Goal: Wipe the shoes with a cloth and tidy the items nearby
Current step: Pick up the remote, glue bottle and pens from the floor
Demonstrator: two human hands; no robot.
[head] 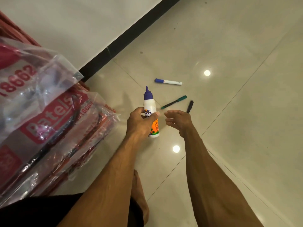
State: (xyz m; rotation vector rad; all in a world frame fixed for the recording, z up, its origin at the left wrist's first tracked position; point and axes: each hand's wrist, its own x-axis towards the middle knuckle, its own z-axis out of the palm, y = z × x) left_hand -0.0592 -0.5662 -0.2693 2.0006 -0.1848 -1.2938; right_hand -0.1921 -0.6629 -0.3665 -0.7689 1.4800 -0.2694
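Glossy cream floor tiles (237,112) mirrored two lamps and met a pale wall (82,22) along a black skirting (131,35). The left hand (139,122) gripped a smooth white glue bottle (150,104) with a purple cone cap, held above the floor. The right hand (179,120) hung just beside it, fingers loosely curled and empty. A blue-capped white marker (168,82), a green pen (174,101) and a black pen (190,106) lay on the tiles. Crinkled clear plastic bags (41,95) with red print sat on the left.
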